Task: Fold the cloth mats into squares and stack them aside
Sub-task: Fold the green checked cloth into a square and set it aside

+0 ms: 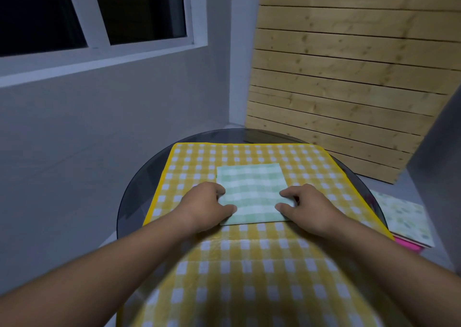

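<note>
Dark glass forms the round table (pixel 136 192), and most of its top is covered by a yellow gingham mat (pixel 249 264), spread open and unfolded, with its near end hanging off the edge toward the person. On the middle of that lies the green gingham mat (pixel 252 186), already folded to a near-square with no long axis to speak of, its edges roughly in line with the yellow checks. To the right, past the table's rim and lower down, a pale floral mat (pixel 404 217) lies folded on a pink mat (pixel 407 246); this looks like the stack. The left hand (pixel 205 203) and right hand (pixel 308 205) flank the green square at its near corners, forearms running in from below, each with fingers curled at a side edge and thumb laid on top, apparently pinching the cloth. The stack lies to the right of both grips, so the right hand is the nearer one to carry the square across
</note>
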The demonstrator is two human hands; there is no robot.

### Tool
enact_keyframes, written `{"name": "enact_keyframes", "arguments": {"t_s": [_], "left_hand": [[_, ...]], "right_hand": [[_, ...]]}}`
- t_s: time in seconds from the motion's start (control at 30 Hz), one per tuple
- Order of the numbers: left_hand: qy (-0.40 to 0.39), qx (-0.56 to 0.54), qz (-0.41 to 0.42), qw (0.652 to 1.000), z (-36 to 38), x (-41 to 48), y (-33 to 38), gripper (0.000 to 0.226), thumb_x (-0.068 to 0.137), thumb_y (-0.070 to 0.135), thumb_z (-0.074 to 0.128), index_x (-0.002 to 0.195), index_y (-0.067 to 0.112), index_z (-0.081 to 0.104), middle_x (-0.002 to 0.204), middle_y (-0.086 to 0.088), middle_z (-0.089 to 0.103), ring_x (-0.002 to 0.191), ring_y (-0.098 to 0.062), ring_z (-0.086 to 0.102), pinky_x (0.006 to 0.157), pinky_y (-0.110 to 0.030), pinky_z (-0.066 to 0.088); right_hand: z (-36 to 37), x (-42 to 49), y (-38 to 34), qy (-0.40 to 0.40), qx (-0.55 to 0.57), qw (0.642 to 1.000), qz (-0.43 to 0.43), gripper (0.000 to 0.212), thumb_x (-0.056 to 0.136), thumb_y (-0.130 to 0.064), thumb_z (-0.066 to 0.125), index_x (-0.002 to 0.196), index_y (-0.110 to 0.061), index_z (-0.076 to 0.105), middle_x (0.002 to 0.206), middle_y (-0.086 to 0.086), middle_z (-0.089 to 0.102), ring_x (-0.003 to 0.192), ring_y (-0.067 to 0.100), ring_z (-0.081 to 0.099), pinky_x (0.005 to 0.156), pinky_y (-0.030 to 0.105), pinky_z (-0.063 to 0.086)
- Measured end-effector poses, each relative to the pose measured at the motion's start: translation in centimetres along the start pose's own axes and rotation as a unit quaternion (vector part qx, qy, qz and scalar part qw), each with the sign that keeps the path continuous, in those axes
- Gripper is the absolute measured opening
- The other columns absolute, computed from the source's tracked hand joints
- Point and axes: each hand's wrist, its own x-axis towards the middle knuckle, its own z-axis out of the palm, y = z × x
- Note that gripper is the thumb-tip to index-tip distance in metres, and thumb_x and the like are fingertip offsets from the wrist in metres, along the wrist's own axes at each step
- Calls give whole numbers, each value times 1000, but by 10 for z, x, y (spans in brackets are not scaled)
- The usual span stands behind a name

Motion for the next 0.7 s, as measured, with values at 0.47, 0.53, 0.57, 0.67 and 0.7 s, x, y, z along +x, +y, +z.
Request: {"name": "enact_keyframes", "arguments": {"t_s": [0.47, 0.53, 0.57, 0.67, 0.7], "left_hand": [[22, 144, 86, 985, 14, -3, 4, 63, 93, 50, 52, 147, 21, 36, 160, -12, 18, 148, -30, 18, 118, -38, 24], [-2, 166, 137, 977, 23, -3, 4, 66, 100, 50, 38, 157, 21, 21, 167, -8, -4, 154, -25, -5, 124, -38, 6], [-24, 173, 146, 974, 28, -2, 3, 66, 103, 51, 32, 159, 21, 14, 167, -8, -10, 154, -23, -12, 125, -38, 1], [-61, 203, 141, 967, 43, 1, 0, 65, 104, 52, 16, 160, 21, 0, 166, -7, -15, 152, -22, -21, 125, -40, -6], [-63, 212, 139, 965, 46, 2, -1, 65, 104, 52, 13, 160, 22, -2, 166, -6, -16, 151, -21, -22, 124, -41, -8]], "right_hand": [[0, -7, -8, -19, -37, 999, 23, 56, 86, -49, 66, 134, -23, 54, 133, 2, 43, 124, 22, 50, 102, 31, 41], [1, -8, -10, -16, -43, 998, 30, 55, 85, -51, 66, 133, -25, 53, 130, 1, 40, 124, 23, 47, 103, 33, 41], [1, -8, -12, -12, -50, 998, 32, 55, 85, -52, 65, 132, -26, 52, 130, 1, 39, 125, 24, 45, 104, 34, 41], [4, -11, -18, 15, -82, 996, 21, 63, 84, -60, 59, 138, -30, 45, 144, 3, 33, 136, 25, 31, 110, 39, 30], [7, -13, -20, 21, -102, 995, 6, 68, 85, -64, 54, 143, -32, 38, 153, 4, 26, 141, 26, 22, 113, 41, 24]]}}
